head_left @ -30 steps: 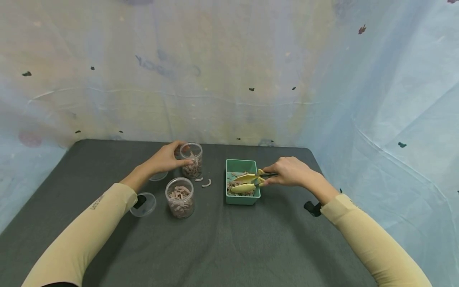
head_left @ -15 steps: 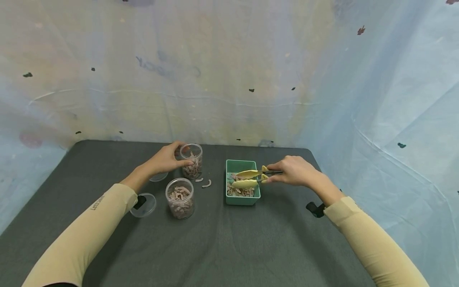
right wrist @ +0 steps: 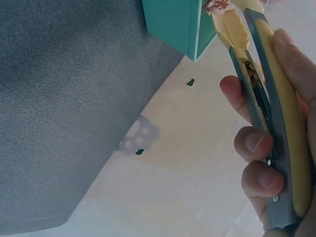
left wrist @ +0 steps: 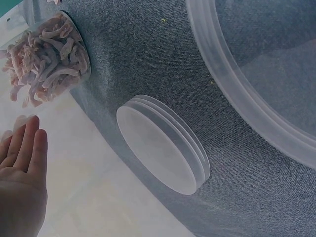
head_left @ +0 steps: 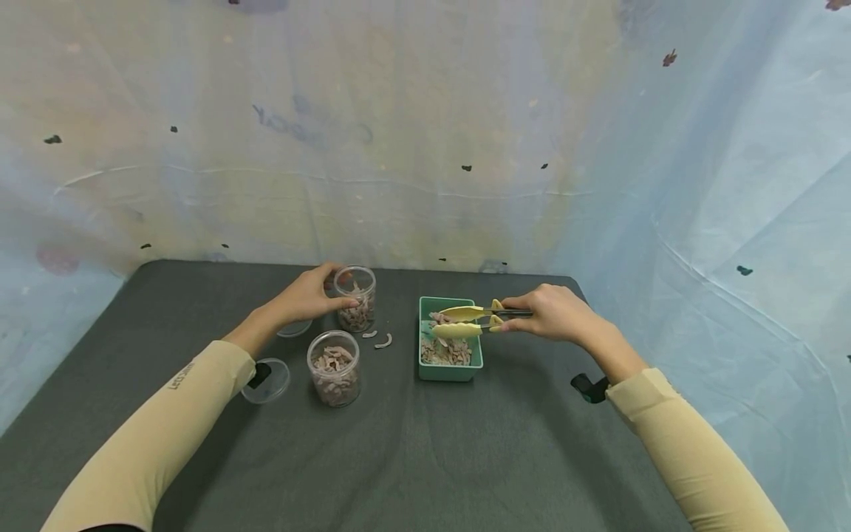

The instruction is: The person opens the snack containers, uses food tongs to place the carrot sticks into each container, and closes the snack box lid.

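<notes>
My left hand [head_left: 307,293] holds the rear clear plastic jar [head_left: 357,315] from its left side, thumb in front and fingers behind. Brownish-pink curled strips partly fill that jar, seen closely in the left wrist view [left wrist: 49,61]. My right hand [head_left: 557,312] grips a pair of tongs [head_left: 457,331] with yellow scalloped heads. The heads are over the green rectangular box [head_left: 449,374], which has more strips [head_left: 448,353] in its bottom. In the right wrist view, fingers wrap the tongs' handles [right wrist: 281,133], and some strips [right wrist: 219,6] show between the heads.
A second open jar [head_left: 335,384], fuller of strips, stands nearer me. Two clear lids lie left of the jars, one in front [head_left: 269,388] and one behind [head_left: 295,327]. Two loose strips [head_left: 383,341] lie on the dark cloth. A plastic sheet [head_left: 399,148] hangs behind the table.
The right hand has drawn the tongs up and rightward from the strips in the green box. The left hand and both jars keep their places.
</notes>
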Available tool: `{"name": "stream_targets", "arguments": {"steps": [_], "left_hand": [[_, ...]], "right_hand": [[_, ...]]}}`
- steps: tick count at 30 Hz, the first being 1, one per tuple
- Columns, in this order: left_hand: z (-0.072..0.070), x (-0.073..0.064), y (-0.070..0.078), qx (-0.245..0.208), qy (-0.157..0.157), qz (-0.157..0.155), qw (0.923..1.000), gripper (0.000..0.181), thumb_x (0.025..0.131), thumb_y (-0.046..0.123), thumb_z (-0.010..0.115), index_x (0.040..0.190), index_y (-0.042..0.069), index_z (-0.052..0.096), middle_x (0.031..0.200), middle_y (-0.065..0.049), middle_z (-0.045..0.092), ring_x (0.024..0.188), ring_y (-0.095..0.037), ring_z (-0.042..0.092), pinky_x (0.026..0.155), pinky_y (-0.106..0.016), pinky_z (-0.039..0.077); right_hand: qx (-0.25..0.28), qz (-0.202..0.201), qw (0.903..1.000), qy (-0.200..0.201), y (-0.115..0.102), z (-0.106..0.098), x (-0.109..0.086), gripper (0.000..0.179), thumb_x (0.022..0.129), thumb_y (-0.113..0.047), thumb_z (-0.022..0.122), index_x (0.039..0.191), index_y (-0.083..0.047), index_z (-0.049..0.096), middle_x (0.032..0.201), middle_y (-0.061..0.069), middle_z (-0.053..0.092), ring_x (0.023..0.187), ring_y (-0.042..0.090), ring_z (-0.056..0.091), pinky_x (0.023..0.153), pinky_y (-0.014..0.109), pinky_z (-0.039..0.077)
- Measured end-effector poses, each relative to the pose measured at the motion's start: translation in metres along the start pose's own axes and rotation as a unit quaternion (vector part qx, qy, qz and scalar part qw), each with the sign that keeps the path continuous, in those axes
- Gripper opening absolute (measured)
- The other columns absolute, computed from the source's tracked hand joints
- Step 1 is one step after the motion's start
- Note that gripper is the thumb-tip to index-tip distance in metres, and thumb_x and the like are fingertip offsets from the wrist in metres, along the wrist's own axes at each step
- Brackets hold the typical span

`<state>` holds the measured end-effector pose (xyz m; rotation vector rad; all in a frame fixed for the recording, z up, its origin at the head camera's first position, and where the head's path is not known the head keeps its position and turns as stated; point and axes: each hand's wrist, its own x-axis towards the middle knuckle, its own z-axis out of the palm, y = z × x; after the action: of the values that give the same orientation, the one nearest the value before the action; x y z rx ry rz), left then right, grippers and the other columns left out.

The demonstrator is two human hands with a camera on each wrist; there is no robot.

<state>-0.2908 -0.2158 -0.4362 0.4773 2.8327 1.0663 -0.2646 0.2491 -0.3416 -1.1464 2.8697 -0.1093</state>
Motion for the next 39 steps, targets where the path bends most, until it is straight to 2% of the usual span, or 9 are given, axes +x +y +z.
{"name": "stream_targets", "arguments": {"steps": [11, 19, 24, 27, 31, 34, 39], "left_hand": [[0.0, 0.0, 0.0, -0.001, -0.002, 0.001, 1.0, 0.09, 0.093, 0.054, 0.076, 0.156, 0.003, 0.038, 0.149, -0.019, 0.052, 0.133, -0.044, 0.051, 0.106, -0.06, 0.044], [-0.003, -0.001, -0.001, -0.001, 0.0, 0.001, 1.0, 0.092, 0.092, 0.057, 0.076, 0.156, 0.003, 0.038, 0.148, -0.018, 0.053, 0.133, -0.044, 0.051, 0.107, -0.06, 0.044], [-0.004, -0.002, 0.0, -0.001, -0.001, -0.002, 1.0, 0.091, 0.092, 0.056, 0.076, 0.156, 0.004, 0.038, 0.149, -0.018, 0.053, 0.134, -0.044, 0.051, 0.107, -0.059, 0.044], [-0.005, -0.002, -0.001, 0.0, 0.0, -0.002, 1.0, 0.09, 0.092, 0.055, 0.076, 0.156, 0.004, 0.038, 0.149, -0.018, 0.054, 0.134, -0.044, 0.051, 0.107, -0.059, 0.045], [-0.005, -0.002, -0.002, 0.001, 0.002, 0.003, 1.0, 0.09, 0.092, 0.054, 0.076, 0.155, 0.002, 0.039, 0.148, -0.018, 0.054, 0.133, -0.044, 0.051, 0.107, -0.059, 0.045], [-0.004, -0.003, -0.003, 0.0, 0.003, 0.003, 1.0, 0.091, 0.092, 0.055, 0.076, 0.155, 0.002, 0.039, 0.148, -0.018, 0.054, 0.133, -0.044, 0.052, 0.107, -0.059, 0.045], [-0.004, -0.004, 0.0, -0.001, 0.005, -0.002, 1.0, 0.089, 0.092, 0.053, 0.077, 0.156, 0.004, 0.039, 0.148, -0.017, 0.055, 0.133, -0.044, 0.052, 0.107, -0.058, 0.045]], "right_hand": [[0.013, 0.005, 0.9996, 0.026, 0.0, -0.001, -0.002, 0.051, 0.092, -0.041, 0.079, 0.132, -0.01, 0.073, 0.085, -0.001, 0.076, 0.05, 0.003, 0.047, 0.053, 0.03, 0.042], [0.019, 0.011, 0.9989, 0.042, -0.002, -0.008, 0.001, 0.053, 0.094, -0.041, 0.077, 0.134, -0.008, 0.071, 0.103, 0.009, 0.079, 0.049, 0.005, 0.048, 0.053, 0.031, 0.044], [0.035, 0.021, 0.9978, 0.051, -0.004, -0.011, 0.006, 0.052, 0.095, -0.04, 0.077, 0.135, -0.008, 0.071, 0.105, 0.009, 0.079, 0.05, 0.005, 0.048, 0.052, 0.031, 0.042], [0.053, 0.027, 0.9967, 0.055, -0.006, -0.014, 0.011, 0.052, 0.095, -0.039, 0.077, 0.137, -0.009, 0.07, 0.087, 0.005, 0.077, 0.047, 0.007, 0.04, 0.048, 0.03, 0.035], [0.072, 0.024, 0.9952, 0.063, -0.011, -0.017, 0.019, 0.053, 0.096, -0.038, 0.077, 0.139, -0.008, 0.068, 0.064, -0.006, 0.063, 0.045, 0.008, 0.031, 0.047, 0.028, 0.029], [0.08, 0.015, 0.994, 0.073, -0.015, -0.019, 0.026, 0.053, 0.096, -0.039, 0.076, 0.14, -0.009, 0.067, 0.056, -0.008, 0.054, 0.045, 0.007, 0.027, 0.047, 0.028, 0.028], [0.094, 0.011, 0.9918, 0.086, -0.022, -0.022, 0.04, 0.054, 0.096, -0.04, 0.076, 0.142, -0.012, 0.066, 0.048, -0.005, 0.045, 0.045, 0.009, 0.024, 0.048, 0.029, 0.029]]}}
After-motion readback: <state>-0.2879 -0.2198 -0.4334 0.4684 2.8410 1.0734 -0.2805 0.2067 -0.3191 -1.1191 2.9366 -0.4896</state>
